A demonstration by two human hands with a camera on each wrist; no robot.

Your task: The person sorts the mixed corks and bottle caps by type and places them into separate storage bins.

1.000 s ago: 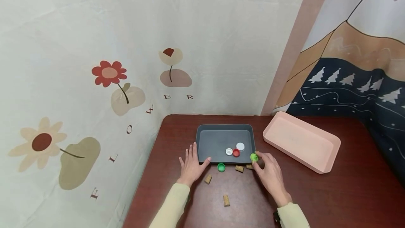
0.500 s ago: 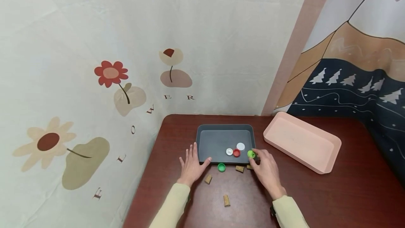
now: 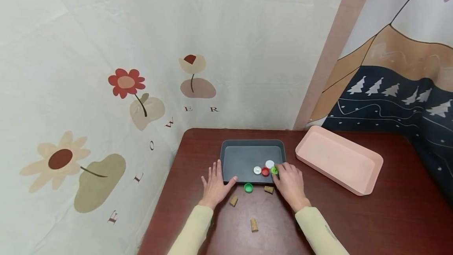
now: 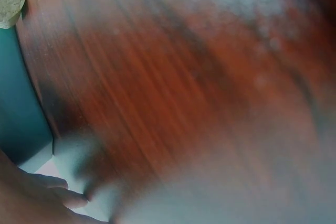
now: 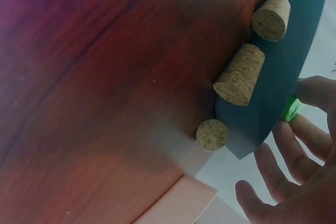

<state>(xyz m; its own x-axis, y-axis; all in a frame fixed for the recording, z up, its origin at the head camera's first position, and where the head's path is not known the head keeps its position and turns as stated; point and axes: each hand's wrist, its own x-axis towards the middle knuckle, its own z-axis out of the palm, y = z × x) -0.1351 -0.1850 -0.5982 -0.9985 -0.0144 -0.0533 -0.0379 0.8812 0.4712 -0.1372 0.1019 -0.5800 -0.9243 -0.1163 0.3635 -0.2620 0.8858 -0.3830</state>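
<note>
The right hand [image 3: 289, 184] pinches a lime green cap [image 3: 274, 170] over the gray tray [image 3: 242, 156]. The left hand [image 3: 214, 187] spreads wide at its corner.

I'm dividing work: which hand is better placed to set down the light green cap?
Likely the right hand: it pinches the light green cap over the gray tray, beside the red cap; the left hand is spread at the tray's near left corner.

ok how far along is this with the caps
Already done, it seems: two white caps and a red cap lie in the gray tray. In hand: the right hand pinches a light green cap at the tray. Probably left: the darker green cap, outside on the table near some corks.
</note>
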